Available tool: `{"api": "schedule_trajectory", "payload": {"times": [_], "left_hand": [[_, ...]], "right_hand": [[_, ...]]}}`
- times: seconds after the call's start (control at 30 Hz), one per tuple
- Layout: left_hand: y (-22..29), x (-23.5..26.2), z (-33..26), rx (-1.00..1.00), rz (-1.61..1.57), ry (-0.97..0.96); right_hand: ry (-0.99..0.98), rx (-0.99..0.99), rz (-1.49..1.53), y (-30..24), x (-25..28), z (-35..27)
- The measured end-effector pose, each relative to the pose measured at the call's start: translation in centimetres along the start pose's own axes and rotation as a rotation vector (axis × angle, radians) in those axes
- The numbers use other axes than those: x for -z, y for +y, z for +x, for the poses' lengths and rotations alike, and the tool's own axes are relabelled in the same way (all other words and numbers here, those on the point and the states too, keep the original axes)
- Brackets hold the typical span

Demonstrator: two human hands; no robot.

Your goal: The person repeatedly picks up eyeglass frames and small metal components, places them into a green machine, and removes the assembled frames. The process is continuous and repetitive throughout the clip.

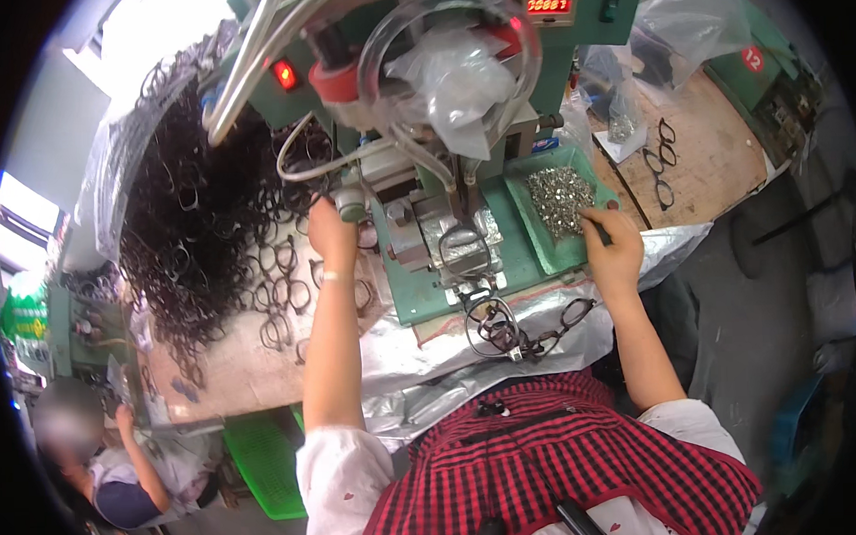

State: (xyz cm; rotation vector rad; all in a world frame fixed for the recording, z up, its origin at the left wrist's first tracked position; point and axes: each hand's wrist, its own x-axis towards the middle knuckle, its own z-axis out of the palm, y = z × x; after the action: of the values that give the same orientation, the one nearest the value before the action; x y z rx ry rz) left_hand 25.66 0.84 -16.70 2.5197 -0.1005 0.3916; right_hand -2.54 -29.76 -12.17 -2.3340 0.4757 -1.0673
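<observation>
My right hand (614,244) is at the right edge of a green tray (561,255) heaped with small shiny metal parts (559,195). Its thumb and forefinger are pinched together at the heap; anything between them is too small to make out. My left hand (333,238) is closed beside the machine's round knob (350,204), near dark eyeglass frames (287,291). Its fingertips are hidden, so I cannot make out what they hold. Between my hands, an eyeglass frame (463,252) lies on the foil-covered machine bed, below the press head (463,177).
Dark eyeglass frames form a tall pile (189,181) on the left. Others (506,333) rest on silvery sheeting at the front edge. A clear round bowl (451,69) holding a plastic bag hangs overhead. Two frames (662,170) lie far right. Another person (138,476) sits lower left.
</observation>
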Motion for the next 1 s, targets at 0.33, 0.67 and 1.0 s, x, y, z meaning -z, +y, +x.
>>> {"api": "schedule_trajectory", "payload": {"times": [0.33, 0.67, 1.0], "left_hand": [[-2.9, -0.1, -0.6, -0.007, -0.104, 0.142], [5.4, 14.0, -11.8, 0.061, -1.487, -0.073], [13.8, 16.9, -11.0, -0.737, -1.122, 0.135]], "right_hand": [[-0.225, 0.125, 0.614, -10.2, -0.8, 4.2], [-0.229, -0.196, 0.97, -12.0, -4.3, 3.6], [-0.304, -0.24, 1.013, -15.2, -0.8, 2.6]]}}
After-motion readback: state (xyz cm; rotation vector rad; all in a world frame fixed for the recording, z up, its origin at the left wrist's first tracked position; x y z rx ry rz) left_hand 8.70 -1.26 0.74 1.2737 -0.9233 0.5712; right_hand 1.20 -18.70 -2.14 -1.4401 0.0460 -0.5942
